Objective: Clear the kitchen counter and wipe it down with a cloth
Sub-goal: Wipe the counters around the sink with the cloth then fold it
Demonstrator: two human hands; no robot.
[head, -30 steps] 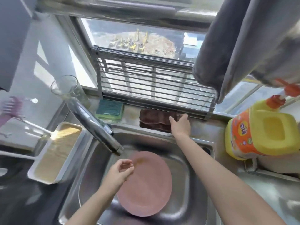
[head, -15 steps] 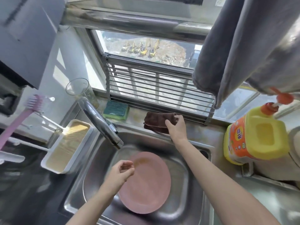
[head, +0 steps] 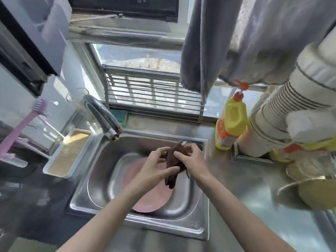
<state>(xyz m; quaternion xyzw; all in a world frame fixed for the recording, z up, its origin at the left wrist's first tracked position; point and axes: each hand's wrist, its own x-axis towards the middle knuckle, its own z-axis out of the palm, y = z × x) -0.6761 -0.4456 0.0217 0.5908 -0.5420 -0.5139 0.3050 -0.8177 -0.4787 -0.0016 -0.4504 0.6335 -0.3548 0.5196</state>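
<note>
A steel bench (head: 254,206) runs under a window, with a steel sink (head: 181,222) sunk into it and dark worktop to the left. A pink plate (head: 152,199) lies flat in the basin, and the chrome tap (head: 103,117) leans over the sink's back left corner. Above the plate both hands hold a dark brown cloth (head: 173,166) that hangs crumpled between them. The left hand (head: 154,166) has its fingers spread, thumb and fingertips touching the cloth's left side. The right hand (head: 190,160) curls its fingers round the cloth's upper edge. Behind the tap a green sponge (head: 120,116) lies on the sill below a barred rack (head: 152,95), and a clear glass (head: 76,97) stands left of it. A white tray (head: 69,153) sits at the sink's left rim, a pink brush (head: 21,124) beyond it. To the right stands a yellow detergent bottle (head: 231,122), beside a ribbed pipe (head: 291,110); grey towels (head: 236,33) hang overhead and blurred metal dishes (head: 312,190) rest at the far right
</note>
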